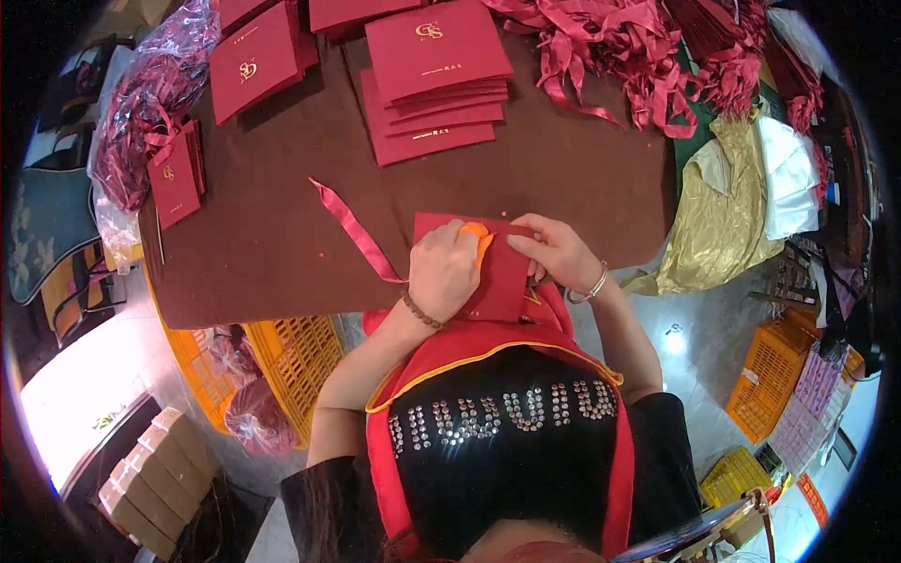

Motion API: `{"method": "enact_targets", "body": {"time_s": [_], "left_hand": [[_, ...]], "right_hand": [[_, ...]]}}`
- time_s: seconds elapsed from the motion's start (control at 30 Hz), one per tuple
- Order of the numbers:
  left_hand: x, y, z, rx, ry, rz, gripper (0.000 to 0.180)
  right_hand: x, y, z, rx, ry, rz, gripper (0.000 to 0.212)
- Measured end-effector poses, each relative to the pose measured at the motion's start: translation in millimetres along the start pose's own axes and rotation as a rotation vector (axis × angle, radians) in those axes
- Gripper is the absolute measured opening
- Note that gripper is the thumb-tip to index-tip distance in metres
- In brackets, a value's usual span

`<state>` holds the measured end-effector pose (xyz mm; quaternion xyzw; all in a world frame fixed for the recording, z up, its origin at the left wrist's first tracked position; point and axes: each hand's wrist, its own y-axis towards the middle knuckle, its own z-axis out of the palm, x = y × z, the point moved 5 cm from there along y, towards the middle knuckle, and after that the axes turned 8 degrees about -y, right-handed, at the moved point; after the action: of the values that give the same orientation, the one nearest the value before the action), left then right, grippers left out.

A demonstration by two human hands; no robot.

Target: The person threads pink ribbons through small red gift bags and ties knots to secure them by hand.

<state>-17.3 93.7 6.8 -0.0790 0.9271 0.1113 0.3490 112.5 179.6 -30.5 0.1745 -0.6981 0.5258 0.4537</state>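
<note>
Over the front edge of the table, my left hand (446,267) is closed round a small orange tool (480,236), most of it hidden by the fingers, so its kind does not show. It lies against a dark red folded card or flat paper bag (503,281). My right hand (556,246) pinches the upper right edge of that red piece between thumb and fingers. From beside my left hand a loose red satin ribbon (357,230) runs up and left across the tablecloth.
Stacked red printed pieces (436,56) lie at the far middle, with another standing folded (253,70) to their left. Heaped red ribbons (610,47) fill the far right. Gold wrapping (718,211) hangs off the right edge. Orange crates (291,361) stand below the table.
</note>
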Motion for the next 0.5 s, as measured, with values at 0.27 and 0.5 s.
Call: {"method": "enact_targets", "body": {"time_s": [0.27,0.5], "left_hand": [[-3.6,6.4,-6.5,0.017,-0.004,-0.014,0.01],[-6.5,2.3,-4.4,0.024,-0.011,-0.018,0.01]], "right_hand": [[-3.0,3.0,1.6,0.017,0.016,-0.041,0.027],[0.1,2.6,2.4,0.031,0.022,-0.048,0.024]]}}
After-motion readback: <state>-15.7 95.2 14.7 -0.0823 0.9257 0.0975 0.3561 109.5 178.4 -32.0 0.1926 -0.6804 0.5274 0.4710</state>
